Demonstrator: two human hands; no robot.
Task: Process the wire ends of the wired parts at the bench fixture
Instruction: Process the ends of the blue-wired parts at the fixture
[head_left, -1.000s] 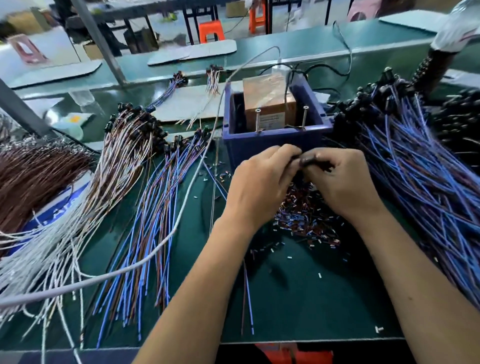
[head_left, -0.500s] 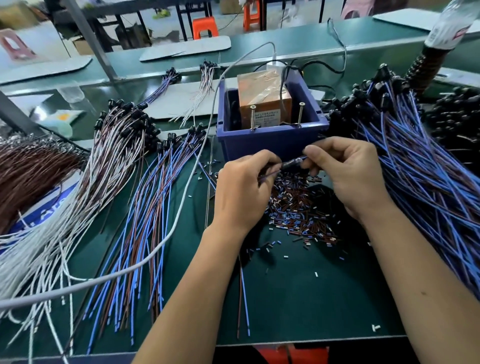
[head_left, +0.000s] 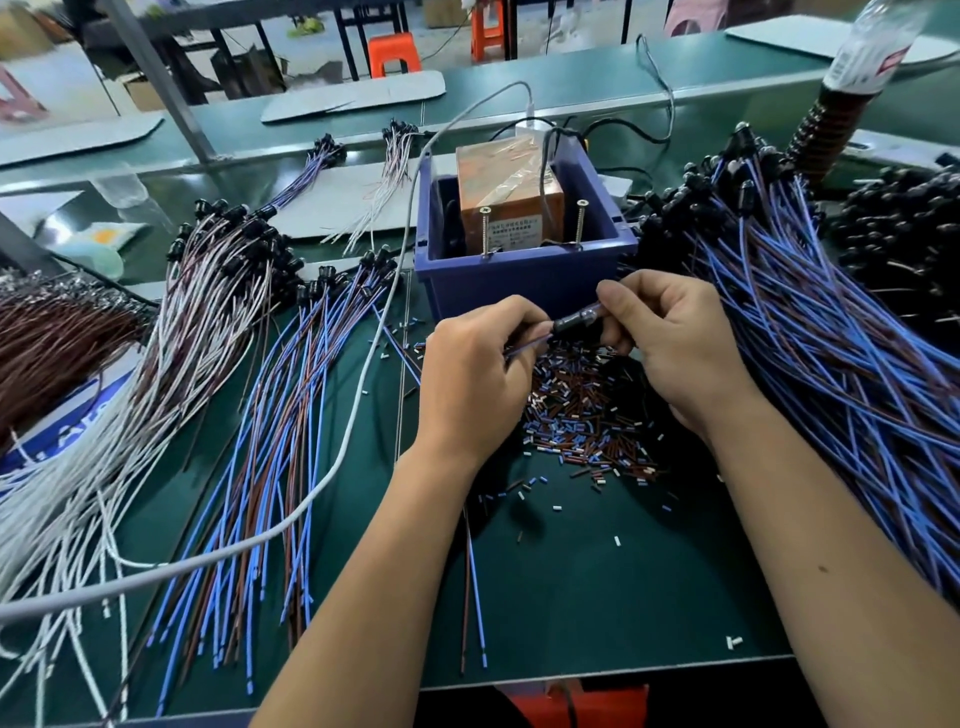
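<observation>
there is little to read here. the taped orange-brown box (head_left: 510, 193) inside the blue bin (head_left: 524, 280) carries a white label (head_left: 514, 232) on its near face, with small printed lines too fine to make out. at the far left, a blue sheet (head_left: 67, 415) under the wires shows big white letters, partly covered and unreadable. the bottle (head_left: 878, 47) at far right has a red and white label, blurred.

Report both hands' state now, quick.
Left hand: closed, pinching the wires of the wired part.
Right hand: closed, gripping the wired part's dark body end.
</observation>
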